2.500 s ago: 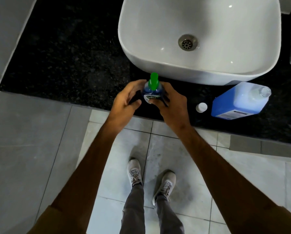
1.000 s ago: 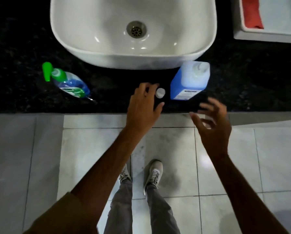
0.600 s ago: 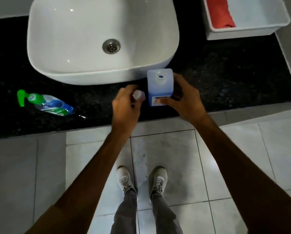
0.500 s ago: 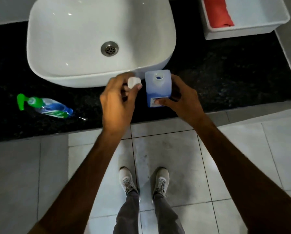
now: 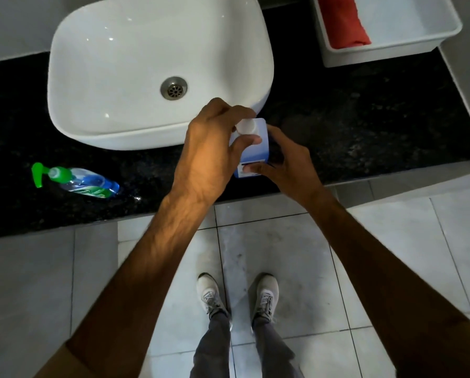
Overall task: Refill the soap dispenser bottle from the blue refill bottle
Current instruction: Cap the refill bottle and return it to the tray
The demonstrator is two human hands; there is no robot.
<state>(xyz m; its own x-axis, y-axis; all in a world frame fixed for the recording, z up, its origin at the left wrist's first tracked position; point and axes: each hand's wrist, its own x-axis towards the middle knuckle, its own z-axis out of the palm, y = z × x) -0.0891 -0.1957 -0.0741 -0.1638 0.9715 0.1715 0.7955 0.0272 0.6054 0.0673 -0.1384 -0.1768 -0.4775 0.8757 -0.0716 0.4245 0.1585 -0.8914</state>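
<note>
Capping step judged underway: left hand (image 5: 209, 156) pinches white cap (image 5: 245, 126) atop blue refill bottle (image 5: 253, 151), right hand (image 5: 285, 165) grasps its body; dispenser (image 5: 78, 181) lies at nine o'clock; twisting next.

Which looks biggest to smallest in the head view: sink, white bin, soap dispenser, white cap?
1. sink
2. white bin, cut off by the frame edge, so only its visible part counts
3. soap dispenser, lying on its side
4. white cap, in the left hand grip

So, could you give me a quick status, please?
Left hand on white cap atop blue refill bottle. Right hand steadies bottle. Dispenser lies aside. Nothing obstructing.
</note>
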